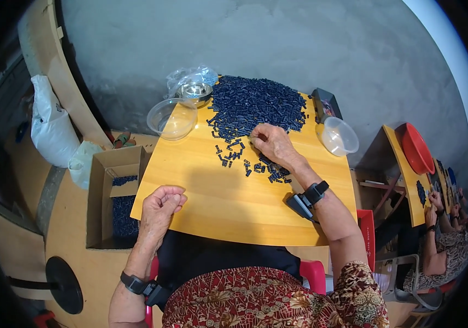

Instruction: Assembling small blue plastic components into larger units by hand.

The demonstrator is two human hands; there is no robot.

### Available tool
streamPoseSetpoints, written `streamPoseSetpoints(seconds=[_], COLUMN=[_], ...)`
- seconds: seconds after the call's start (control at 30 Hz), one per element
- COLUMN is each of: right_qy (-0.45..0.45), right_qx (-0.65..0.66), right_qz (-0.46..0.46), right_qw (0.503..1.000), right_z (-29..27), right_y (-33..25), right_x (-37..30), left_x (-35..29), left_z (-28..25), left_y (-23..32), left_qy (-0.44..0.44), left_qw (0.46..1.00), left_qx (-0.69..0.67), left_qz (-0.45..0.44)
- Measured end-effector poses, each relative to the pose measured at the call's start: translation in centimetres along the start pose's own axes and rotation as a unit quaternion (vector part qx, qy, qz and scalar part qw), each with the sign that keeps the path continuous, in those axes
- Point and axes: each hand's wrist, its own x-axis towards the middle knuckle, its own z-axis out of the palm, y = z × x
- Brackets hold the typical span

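Note:
A large heap of small dark blue tube-shaped pieces (pixel 256 104) covers the far part of the yellow table (pixel 190 186). My right hand (pixel 273 144) rests at the heap's near edge, thumb and fingers pinched together; whatever they hold is hidden. Loose pieces (pixel 228 156) are scattered just left of it, and a smaller cluster (pixel 275 172) lies below its wrist. At the table's near left edge, my left hand (pixel 161 212) has its fingers curled closed against the thumb. I cannot make out anything inside it.
At the table's far left stand a see-through plastic bowl (pixel 172 127) and a metal bowl (pixel 194 92). Another plastic bowl (pixel 339 136) and a dark tray (pixel 326 104) stand right. A cardboard box (pixel 98 199) is on the floor at left. Other people sit at a table (pixel 403 169) rightward.

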Motion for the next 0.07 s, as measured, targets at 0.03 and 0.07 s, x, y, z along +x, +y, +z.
streamPoseSetpoints(seconds=[0.03,0.07], right_qy=[-0.005,-0.018], right_qx=[-0.012,-0.031], right_qz=[-0.021,-0.041], right_qw=[1.0,0.999], right_z=[0.2,0.44], right_y=[-0.22,-0.32], right_x=[0.12,0.26], left_x=[0.05,0.11], left_z=[-0.02,-0.1], left_y=[-0.11,-0.28], left_qy=[-0.005,-0.009], left_qw=[1.0,1.0], left_qx=[-0.01,-0.02], left_qz=[0.004,0.007])
